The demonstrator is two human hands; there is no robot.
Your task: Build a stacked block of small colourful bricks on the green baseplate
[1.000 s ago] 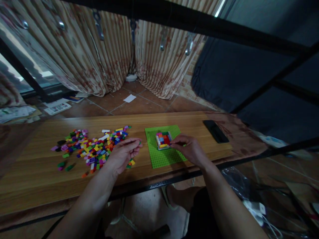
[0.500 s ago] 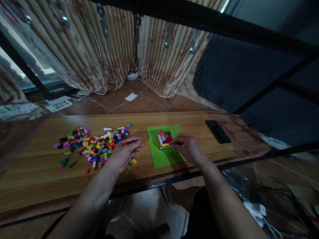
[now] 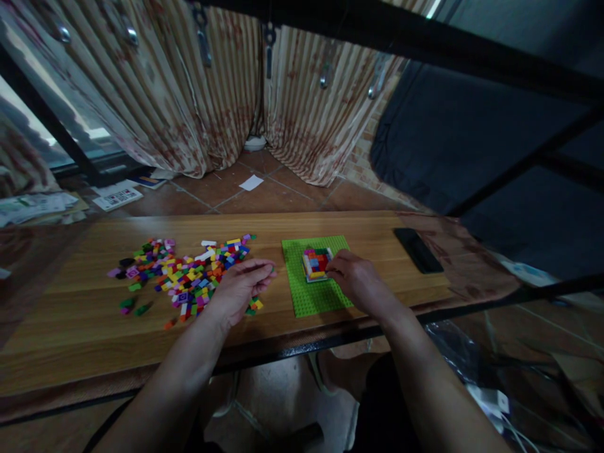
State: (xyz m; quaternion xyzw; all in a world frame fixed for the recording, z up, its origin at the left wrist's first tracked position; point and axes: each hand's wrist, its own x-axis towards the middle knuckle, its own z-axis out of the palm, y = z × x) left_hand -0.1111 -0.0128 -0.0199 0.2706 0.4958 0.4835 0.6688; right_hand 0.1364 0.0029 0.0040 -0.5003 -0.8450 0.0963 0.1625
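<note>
My left hand point(image 3: 240, 288) hovers beside the loose bricks, thumb and index finger pinching a small green toy brick point(image 3: 273, 269). A light green baseplate point(image 3: 311, 303) lies on the table to its right. On the plate stands a small square build of toy bricks point(image 3: 315, 264), with white, yellow, red, blue, orange and green pieces. My right hand point(image 3: 356, 277) is at the right side of this build, its fingers pinched together against the near right corner. Whatever those fingertips hold, if anything, is hidden.
Many loose toy bricks point(image 3: 191, 280) lie spread over the left half of the wooden table point(image 3: 70, 314). A black phone point(image 3: 418, 250) rests near the right end. Beyond the table are a paper scrap point(image 3: 251, 182) on the tiled floor and striped curtains point(image 3: 226, 107).
The view has shifted slightly, moving everything a little to the right. My right fingertips have shifted slightly at the build's corner. My left hand keeps its pinch on the green brick.
</note>
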